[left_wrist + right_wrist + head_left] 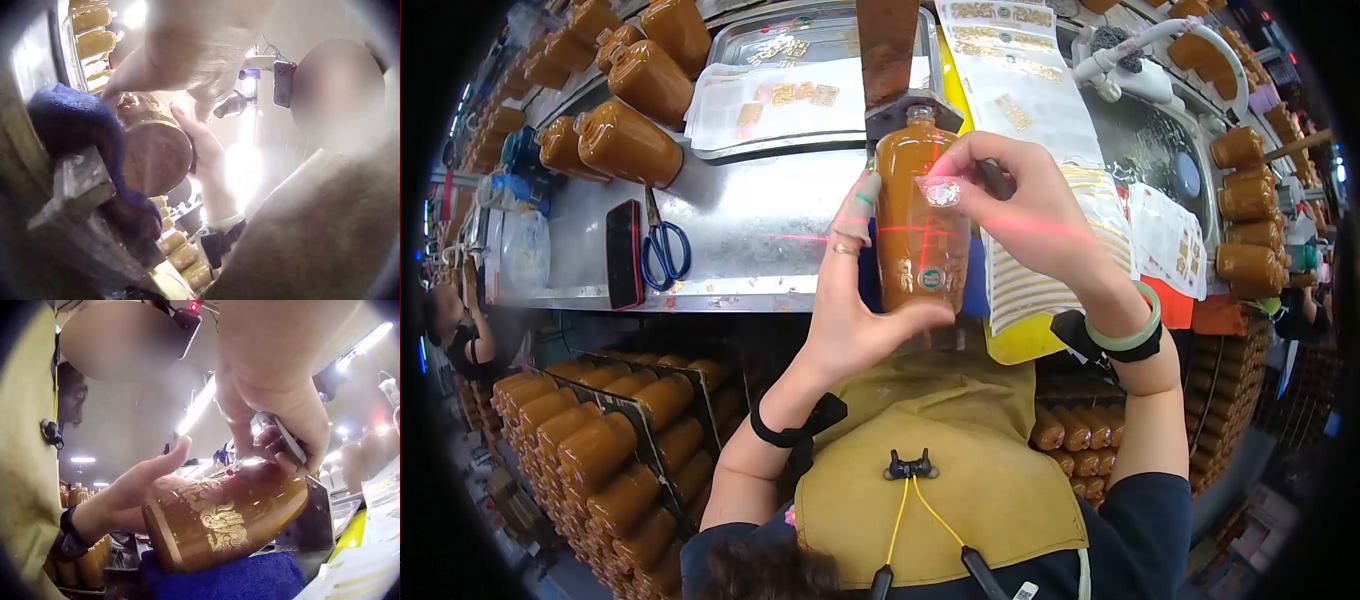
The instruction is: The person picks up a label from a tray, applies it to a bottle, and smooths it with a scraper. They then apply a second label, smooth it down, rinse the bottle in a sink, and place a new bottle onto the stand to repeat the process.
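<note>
A glossy brown bottle [910, 245] lies with its neck away from the body, on a blue cloth [219, 578]. My left hand [840, 310] holds its left side and base, fingers along the side and thumb across the lower end. Between thumb and forefinger, my right hand [1040, 205] pinches a small clear film with a white pattern [942, 193] over the bottle's upper right. A flat grey tool [287, 440] is tucked in the right hand. Gold ornament [222, 519] shows on the bottle's side in the right wrist view. The left wrist view shows the bottle's round base [156, 159].
Blue-handled scissors [665, 255] and a phone [625, 255] lie left on the metal bench [740, 210]. Sheets with gold pieces [785, 95] are on a tray behind. More sheets [1040, 250] and a sink with a tap [1105, 70] stand right. Brown bottles [630, 145] surround the bench.
</note>
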Demonstrator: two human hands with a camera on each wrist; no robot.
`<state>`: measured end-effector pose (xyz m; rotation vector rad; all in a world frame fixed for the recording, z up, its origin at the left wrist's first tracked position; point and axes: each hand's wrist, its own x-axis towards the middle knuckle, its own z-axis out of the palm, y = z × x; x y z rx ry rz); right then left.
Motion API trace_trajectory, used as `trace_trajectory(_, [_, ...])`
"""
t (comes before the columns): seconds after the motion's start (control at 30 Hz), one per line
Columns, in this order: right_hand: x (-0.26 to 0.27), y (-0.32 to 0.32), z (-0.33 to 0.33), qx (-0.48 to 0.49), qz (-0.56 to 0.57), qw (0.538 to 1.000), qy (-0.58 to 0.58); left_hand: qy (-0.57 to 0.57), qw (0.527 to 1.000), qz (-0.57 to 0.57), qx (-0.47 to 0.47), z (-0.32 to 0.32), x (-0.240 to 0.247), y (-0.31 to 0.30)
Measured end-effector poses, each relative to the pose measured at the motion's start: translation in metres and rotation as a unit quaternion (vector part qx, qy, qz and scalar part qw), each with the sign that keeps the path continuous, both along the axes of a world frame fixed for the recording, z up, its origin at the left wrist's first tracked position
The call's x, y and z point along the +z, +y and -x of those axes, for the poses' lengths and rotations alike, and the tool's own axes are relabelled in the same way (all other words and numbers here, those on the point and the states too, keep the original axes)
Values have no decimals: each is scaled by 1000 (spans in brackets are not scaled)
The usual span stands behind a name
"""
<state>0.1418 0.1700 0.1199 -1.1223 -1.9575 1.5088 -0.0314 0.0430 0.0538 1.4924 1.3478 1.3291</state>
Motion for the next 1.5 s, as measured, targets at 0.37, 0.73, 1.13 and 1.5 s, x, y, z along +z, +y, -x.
trace_trajectory(0.37, [-33,9,10,-99,13,987,125,-262,952,159,-21,-4,13,22])
trace_trajectory(0.73, [-33,6,17,-129,-35,986,99,-273,950,152,-14,-6,11,23])
trace_trajectory(1.13, [-48,-16,-1,-189,127,957,180,-385,908,165,10,4,8,42])
trace_trajectory(1.5, [-47,-29,3,-178,155,956,175,-351,918,182,4,4,6,46])
